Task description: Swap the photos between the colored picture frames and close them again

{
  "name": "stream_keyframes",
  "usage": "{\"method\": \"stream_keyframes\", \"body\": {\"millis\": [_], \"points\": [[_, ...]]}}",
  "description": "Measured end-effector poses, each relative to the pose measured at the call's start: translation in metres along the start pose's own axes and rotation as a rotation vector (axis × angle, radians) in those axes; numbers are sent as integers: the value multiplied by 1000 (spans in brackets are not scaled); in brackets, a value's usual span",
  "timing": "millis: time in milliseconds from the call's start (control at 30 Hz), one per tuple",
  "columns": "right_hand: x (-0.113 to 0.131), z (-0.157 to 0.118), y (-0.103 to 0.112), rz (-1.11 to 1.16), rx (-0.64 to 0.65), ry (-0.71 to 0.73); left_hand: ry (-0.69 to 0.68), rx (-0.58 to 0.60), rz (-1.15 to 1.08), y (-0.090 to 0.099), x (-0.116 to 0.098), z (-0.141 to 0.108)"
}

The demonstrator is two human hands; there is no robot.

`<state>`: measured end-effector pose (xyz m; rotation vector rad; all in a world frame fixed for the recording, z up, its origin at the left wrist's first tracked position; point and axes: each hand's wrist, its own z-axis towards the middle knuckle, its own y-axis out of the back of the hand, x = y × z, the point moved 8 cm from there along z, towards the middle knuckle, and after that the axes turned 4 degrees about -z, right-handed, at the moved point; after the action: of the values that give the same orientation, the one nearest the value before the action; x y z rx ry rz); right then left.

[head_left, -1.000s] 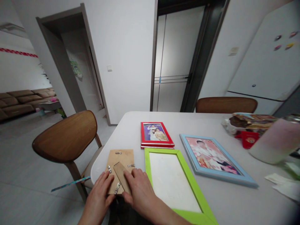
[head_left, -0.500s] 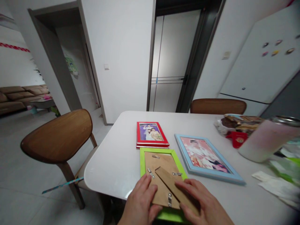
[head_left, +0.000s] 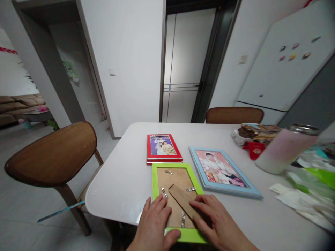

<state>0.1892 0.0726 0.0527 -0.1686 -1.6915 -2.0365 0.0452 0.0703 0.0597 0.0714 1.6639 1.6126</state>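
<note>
Lime-green and bright, the picture frame (head_left: 155,183) lies near the close edge of the white table (head_left: 117,188), and we have it back upwards, with the brown backing board (head_left: 178,179) seated inside its rim. Our left hand (head_left: 154,223) rests at the lower left, fingers slightly parted across the board's edge and the thumb well apart from them on the bottom rim; it grips nothing, and the spread seems meant to steady that corner. Our right hand (head_left: 218,218) has its fingers bent over the board's support leg (head_left: 183,204), perhaps because that raised strip gives an easy place to press; we cannot tell whether they pinch it. Four metal clips (head_left: 169,172) sit one toward each side of the board, a spacing that would let them hold it evenly, though whether any reaches over the rim is too small to make out. Just past the frame's top edge lies a red frame (head_left: 149,148), and just beside it on the right a blue frame (head_left: 230,190), both picture up, probably set there to leave our hands room.
</note>
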Motion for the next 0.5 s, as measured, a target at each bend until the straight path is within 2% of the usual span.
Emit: {"method": "stream_keyframes", "body": {"millis": [100, 233, 367, 500], "points": [[-13, 15, 4, -41, -43, -48, -54, 70, -4, -9, -3, -2], [-33, 36, 0, -124, -49, -121, 13, 88, -43, -12, 5, -2], [-34, 49, -5, -160, -43, -94, 34, 104, -69, -13, 8, -2], [-29, 50, -4, -158, -54, -41, 49, 110, -69, -13, 7, -3]]}}
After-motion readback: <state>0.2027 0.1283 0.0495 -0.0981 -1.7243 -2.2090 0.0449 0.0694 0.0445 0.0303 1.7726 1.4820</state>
